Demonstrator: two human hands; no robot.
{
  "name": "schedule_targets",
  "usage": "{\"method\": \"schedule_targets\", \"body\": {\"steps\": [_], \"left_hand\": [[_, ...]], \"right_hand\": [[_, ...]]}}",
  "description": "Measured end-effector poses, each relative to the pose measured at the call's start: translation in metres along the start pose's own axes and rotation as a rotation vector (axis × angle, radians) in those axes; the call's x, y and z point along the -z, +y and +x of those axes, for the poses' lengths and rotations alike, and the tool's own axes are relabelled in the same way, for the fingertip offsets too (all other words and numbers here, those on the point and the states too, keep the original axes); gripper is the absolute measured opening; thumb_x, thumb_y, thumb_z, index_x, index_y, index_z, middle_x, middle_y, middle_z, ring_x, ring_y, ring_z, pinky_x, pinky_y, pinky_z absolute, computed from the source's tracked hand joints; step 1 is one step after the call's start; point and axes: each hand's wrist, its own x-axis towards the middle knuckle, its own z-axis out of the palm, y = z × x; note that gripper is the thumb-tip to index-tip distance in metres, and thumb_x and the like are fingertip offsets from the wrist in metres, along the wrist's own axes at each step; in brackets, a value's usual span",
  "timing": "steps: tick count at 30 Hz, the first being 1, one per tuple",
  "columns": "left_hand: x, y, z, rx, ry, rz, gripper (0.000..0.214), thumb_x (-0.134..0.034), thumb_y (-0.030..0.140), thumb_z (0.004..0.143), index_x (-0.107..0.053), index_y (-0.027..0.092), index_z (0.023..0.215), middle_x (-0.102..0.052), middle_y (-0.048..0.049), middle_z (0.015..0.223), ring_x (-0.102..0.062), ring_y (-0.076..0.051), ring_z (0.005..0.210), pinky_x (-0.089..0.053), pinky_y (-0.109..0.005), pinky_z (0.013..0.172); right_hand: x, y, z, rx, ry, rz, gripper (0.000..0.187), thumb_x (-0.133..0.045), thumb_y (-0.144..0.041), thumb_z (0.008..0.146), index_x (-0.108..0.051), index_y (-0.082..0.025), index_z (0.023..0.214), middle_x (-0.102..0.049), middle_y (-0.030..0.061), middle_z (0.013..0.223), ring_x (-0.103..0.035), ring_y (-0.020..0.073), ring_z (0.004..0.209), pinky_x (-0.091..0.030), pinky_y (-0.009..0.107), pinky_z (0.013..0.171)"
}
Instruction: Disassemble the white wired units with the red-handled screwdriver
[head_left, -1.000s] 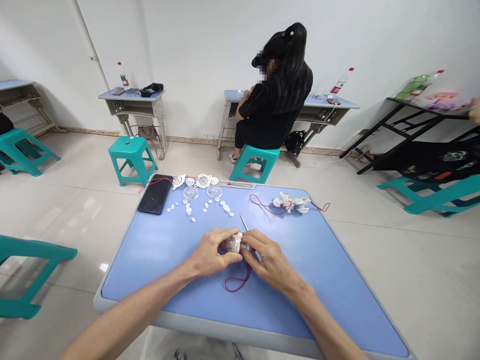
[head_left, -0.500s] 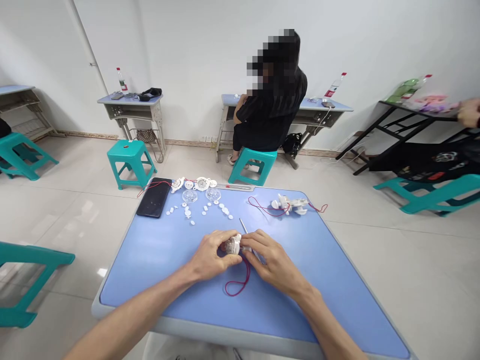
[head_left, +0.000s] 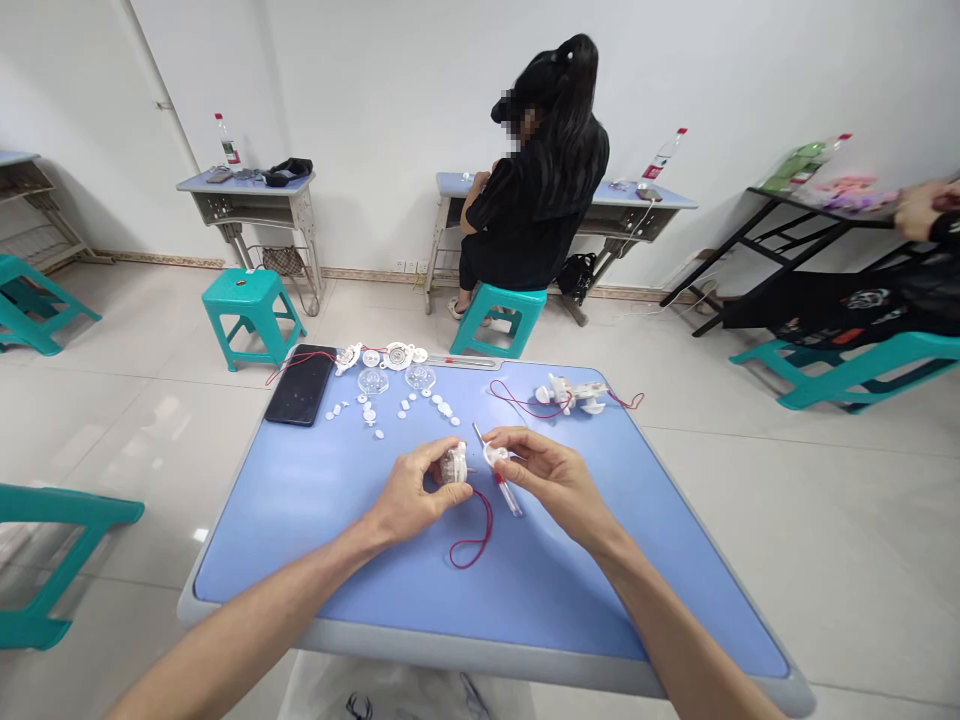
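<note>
My left hand (head_left: pixel 420 490) is closed around a small clear-and-white plastic mechanism (head_left: pixel 454 465), with a thin shaft sticking out toward the right. A red cord (head_left: pixel 484 535) loops from it onto the blue desk (head_left: pixel 360 590). Between thumb and fingers, my right hand (head_left: pixel 547 475) pinches a small white plastic piece (head_left: pixel 495 455), held apart from the mechanism. Just below that piece lies a screwdriver (head_left: pixel 510 495) with a clear and red handle, its metal shaft pointing away from me. Whether my right hand touches the screwdriver I cannot tell.
At the desk's back left are a black phone (head_left: pixel 301 385), clear round shells (head_left: pixel 373 381) and several small white parts (head_left: pixel 444 408). A white assembly with red cords (head_left: pixel 571 394) lies at back right. Beyond, a person (head_left: pixel 551 200) sits on a green stool (head_left: pixel 501 318).
My hands have moved apart. The white piece has come away from the mechanism in my right hand, uncovering the shaft and more of the screwdriver. The whole view has shifted slightly.
</note>
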Motion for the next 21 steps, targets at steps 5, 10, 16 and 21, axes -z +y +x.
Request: {"method": "schedule_targets", "body": {"steps": [5, 10, 16, 21], "left_hand": [[0.000, 0.001, 0.000, 0.014, 0.008, -0.019, 0.058, -0.072, 0.033, 0.074, -0.060, 0.012, 0.127, -0.066, -0.0079, 0.096, -0.055, -0.018, 0.082, -0.048, -0.031, 0.078], [0.000, 0.002, -0.001, 0.019, 0.022, 0.016, 0.054, -0.072, 0.033, 0.074, -0.063, 0.013, 0.124, -0.066, -0.0073, 0.096, -0.055, -0.017, 0.080, -0.047, -0.029, 0.075], [0.001, 0.007, -0.002, 0.019, 0.019, 0.029, 0.053, -0.072, 0.032, 0.075, -0.063, 0.012, 0.123, -0.066, -0.0066, 0.094, -0.054, -0.017, 0.079, -0.046, -0.029, 0.074], [0.001, 0.005, -0.002, 0.019, 0.030, 0.045, 0.054, -0.073, 0.031, 0.073, -0.063, 0.014, 0.123, -0.066, -0.0057, 0.092, -0.054, -0.016, 0.078, -0.046, -0.029, 0.075]], "right_hand": [[0.011, -0.009, 0.030, -0.011, 0.033, -0.010, 0.033, -0.075, -0.048, 0.075, -0.067, -0.020, 0.092, -0.067, 0.0063, 0.094, -0.062, 0.0193, 0.088, -0.054, 0.035, 0.079], [0.027, -0.006, 0.073, -0.001, 0.114, -0.157, 0.033, -0.072, -0.048, 0.074, -0.067, -0.020, 0.091, -0.068, 0.0062, 0.091, -0.062, 0.0181, 0.081, -0.053, 0.033, 0.072], [0.036, 0.017, 0.124, 0.163, 0.219, -0.534, 0.015, -0.058, -0.027, 0.079, -0.065, -0.019, 0.090, -0.066, 0.0068, 0.091, -0.063, 0.0175, 0.079, -0.054, 0.032, 0.070], [0.037, 0.038, 0.150, 0.201, 0.138, -0.666, 0.014, -0.056, -0.018, 0.076, -0.067, -0.019, 0.085, -0.065, 0.0063, 0.090, -0.061, 0.0181, 0.077, -0.053, 0.033, 0.071]]}}
